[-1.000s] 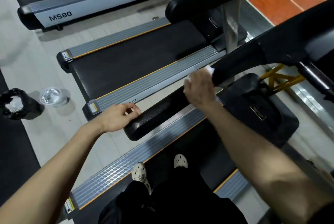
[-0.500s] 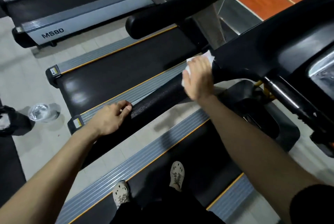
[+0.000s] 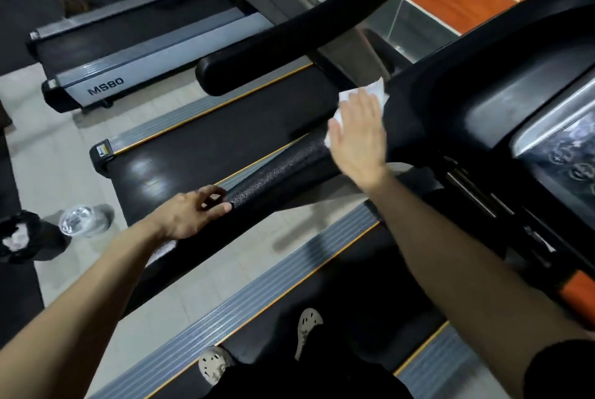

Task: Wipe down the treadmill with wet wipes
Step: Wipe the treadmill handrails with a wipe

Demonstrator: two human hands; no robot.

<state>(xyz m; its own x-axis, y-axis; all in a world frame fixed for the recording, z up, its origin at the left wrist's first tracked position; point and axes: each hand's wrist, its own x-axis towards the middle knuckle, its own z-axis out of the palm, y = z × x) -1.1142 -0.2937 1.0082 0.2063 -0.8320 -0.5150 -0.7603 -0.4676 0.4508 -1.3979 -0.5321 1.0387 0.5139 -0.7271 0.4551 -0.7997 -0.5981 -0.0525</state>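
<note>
My right hand (image 3: 359,138), fingers flat, presses the wet wipe (image 3: 370,92) on the handrail (image 3: 283,167) and has slid it up from mid-rail to where the rail meets the console (image 3: 515,102). Left hand (image 3: 190,215) still rests loosely bent on the rail's near end, gripping nothing. I judge this rail nearly wiped; console next.

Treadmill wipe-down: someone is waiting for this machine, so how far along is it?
Done: nothing reads as clearly finished; no wet trace shows. In hand: the right hand presses a white wipe flat on the handrail where it meets the console; the left hand rests lower on that rail. Left, probably: the console, the belt and side rail.
</note>
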